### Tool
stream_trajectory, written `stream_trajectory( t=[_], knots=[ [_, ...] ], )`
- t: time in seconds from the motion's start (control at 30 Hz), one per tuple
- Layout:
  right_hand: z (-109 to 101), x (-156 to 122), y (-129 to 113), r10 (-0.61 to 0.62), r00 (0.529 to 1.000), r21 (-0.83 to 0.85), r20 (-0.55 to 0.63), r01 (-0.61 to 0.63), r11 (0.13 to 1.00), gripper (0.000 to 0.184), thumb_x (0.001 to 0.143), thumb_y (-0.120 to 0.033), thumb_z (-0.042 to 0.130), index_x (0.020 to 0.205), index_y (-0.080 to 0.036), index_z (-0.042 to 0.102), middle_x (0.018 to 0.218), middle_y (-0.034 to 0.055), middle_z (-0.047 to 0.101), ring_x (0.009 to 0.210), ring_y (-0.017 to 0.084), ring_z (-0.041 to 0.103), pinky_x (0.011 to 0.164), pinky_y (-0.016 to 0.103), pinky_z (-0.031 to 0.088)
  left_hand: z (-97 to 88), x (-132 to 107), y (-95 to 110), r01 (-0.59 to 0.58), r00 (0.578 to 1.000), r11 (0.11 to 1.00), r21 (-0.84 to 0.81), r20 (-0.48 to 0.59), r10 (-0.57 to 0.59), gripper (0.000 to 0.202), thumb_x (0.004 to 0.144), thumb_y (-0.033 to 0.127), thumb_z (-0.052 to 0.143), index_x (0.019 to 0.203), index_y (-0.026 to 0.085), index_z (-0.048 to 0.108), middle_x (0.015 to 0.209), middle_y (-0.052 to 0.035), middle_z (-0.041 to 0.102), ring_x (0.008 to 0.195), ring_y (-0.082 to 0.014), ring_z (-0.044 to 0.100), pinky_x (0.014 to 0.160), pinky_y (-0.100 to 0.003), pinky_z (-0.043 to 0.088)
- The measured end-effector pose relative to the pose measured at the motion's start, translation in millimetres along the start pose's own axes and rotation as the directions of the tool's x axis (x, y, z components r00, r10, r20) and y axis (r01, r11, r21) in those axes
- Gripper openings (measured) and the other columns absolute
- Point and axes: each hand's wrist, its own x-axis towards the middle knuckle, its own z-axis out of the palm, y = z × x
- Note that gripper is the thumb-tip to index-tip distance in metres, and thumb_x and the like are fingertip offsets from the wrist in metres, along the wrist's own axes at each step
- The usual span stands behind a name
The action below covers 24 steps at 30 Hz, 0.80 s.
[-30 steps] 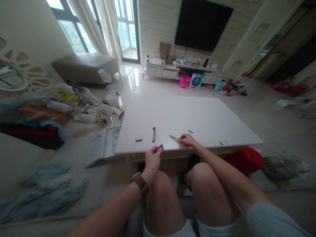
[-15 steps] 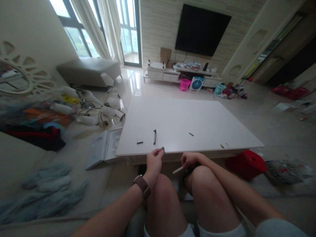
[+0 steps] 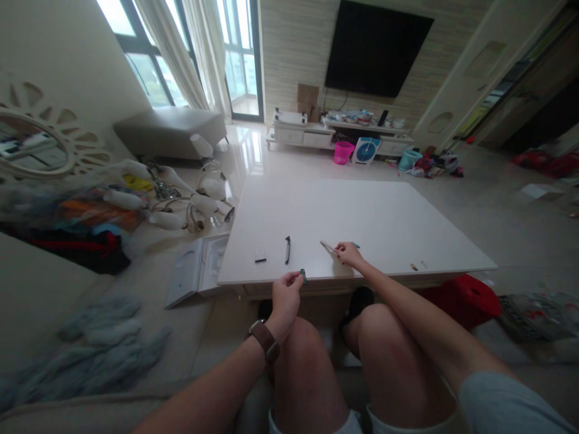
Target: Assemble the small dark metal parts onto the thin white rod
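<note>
**Both hands pinch small items at the worktop's near edge**

The left hand point(image 3: 284, 296) has its fingers clamped on a small dark part point(image 3: 303, 276) at the white worktop point(image 3: 362, 211) edge. The right hand point(image 3: 347, 254), resting on the worktop, grips a thin pale stick point(image 3: 326, 246).

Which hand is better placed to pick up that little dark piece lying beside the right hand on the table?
Right. The right hand rests on the white table almost touching the small dark piece, though it holds a pale stick. The left hand, pinching a small part, is farther off.
</note>
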Motion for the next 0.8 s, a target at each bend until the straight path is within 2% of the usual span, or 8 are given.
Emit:
stream_trajectory(
  t=[0.13,0.27,0.4,0.5,0.57,0.63,0.73,0.8],
  knots=[
    [6,2,-19,-0.033,0.990,-0.023,0.137,0.036,0.999,0.023,0.100,-0.036,0.058,0.100,-0.014,0.063,0.080,-0.0010,0.062,0.056,0.007,0.053,0.052,0.021,0.047,0.4,0,-1,-0.015,1.000,1.000,-0.008,-0.010,0.015,0.046,0.064,0.052,0.081,0.088,0.012,0.078,0.058,-0.0023,0.061,0.057,-0.0138,0.053,0.057,-0.026,0.041],
    [7,-14,-29,-0.060,0.931,-0.032,0.360,0.076,0.997,0.020,0.093,-0.033,0.064,0.091,-0.014,0.067,0.069,-0.0010,0.065,0.045,0.006,0.049,0.045,0.020,0.039,1.3,0,0,-0.021,1.000,1.000,-0.013,-0.010,0.021,0.044,0.064,0.050,0.081,0.086,0.012,0.078,0.057,-0.0022,0.060,0.058,-0.0143,0.054,0.057,-0.026,0.041],
    [12,-41,-23,-0.011,0.831,-0.101,0.556,0.081,0.992,0.014,0.073,-0.026,0.079,0.079,-0.015,0.073,0.061,0.0007,0.067,0.044,0.009,0.053,0.046,0.021,0.040,1.6,0,1,-0.012,1.000,1.000,-0.011,-0.011,0.012,0.044,0.063,0.050,0.082,0.086,0.013,0.078,0.055,-0.0013,0.058,0.058,-0.0146,0.054,0.058,-0.027,0.042],
    [14,-58,-16,0.034,0.782,-0.164,0.623,0.088,0.983,0.019,0.054,-0.014,0.086,0.069,-0.014,0.073,0.052,0.0001,0.064,0.044,0.012,0.055,0.047,0.022,0.042,1.5,1,0,-0.010,1.000,1.000,-0.012,-0.017,0.010,0.046,0.062,0.051,0.082,0.086,0.012,0.078,0.055,-0.0010,0.058,0.058,-0.0144,0.054,0.058,-0.026,0.041],
    [10,-64,-15,0.001,0.786,-0.151,0.618,0.117,0.982,0.018,0.055,-0.013,0.085,0.069,-0.014,0.074,0.054,0.0000,0.065,0.044,0.012,0.057,0.047,0.022,0.042,1.5,1,0,-0.019,1.000,1.000,-0.011,-0.019,0.019,0.045,0.062,0.052,0.082,0.085,0.013,0.078,0.055,-0.0013,0.058,0.058,-0.0143,0.054,0.057,-0.026,0.041],
    [4,-64,-17,-0.079,0.832,-0.098,0.549,0.158,0.982,0.014,0.068,-0.021,0.080,0.079,-0.016,0.075,0.066,0.0010,0.071,0.047,0.011,0.058,0.048,0.020,0.044,1.6,1,0,-0.030,0.999,1.000,-0.007,-0.013,0.030,0.045,0.063,0.052,0.081,0.084,0.013,0.078,0.056,-0.0020,0.060,0.058,-0.0145,0.054,0.057,-0.026,0.041],
    [-5,-51,-20,-0.176,0.934,-0.034,0.311,0.196,0.980,0.019,0.090,-0.033,0.063,0.096,-0.017,0.071,0.085,0.0035,0.074,0.050,0.008,0.060,0.049,0.018,0.044,1.5,1,0,-0.043,0.999,0.999,-0.005,0.006,0.043,0.045,0.063,0.053,0.081,0.085,0.013,0.078,0.058,-0.0030,0.062,0.058,-0.0147,0.055,0.057,-0.026,0.041],
    [-5,-38,-21,-0.171,0.973,-0.035,0.154,0.179,0.983,0.019,0.094,-0.033,0.059,0.095,-0.016,0.068,0.084,0.0046,0.072,0.046,0.007,0.058,0.048,0.018,0.042,1.3,1,0,-0.043,0.999,0.999,-0.008,0.009,0.043,0.046,0.064,0.053,0.081,0.086,0.013,0.078,0.060,-0.0035,0.063,0.058,-0.0145,0.055,0.057,-0.026,0.041]
  ],
)
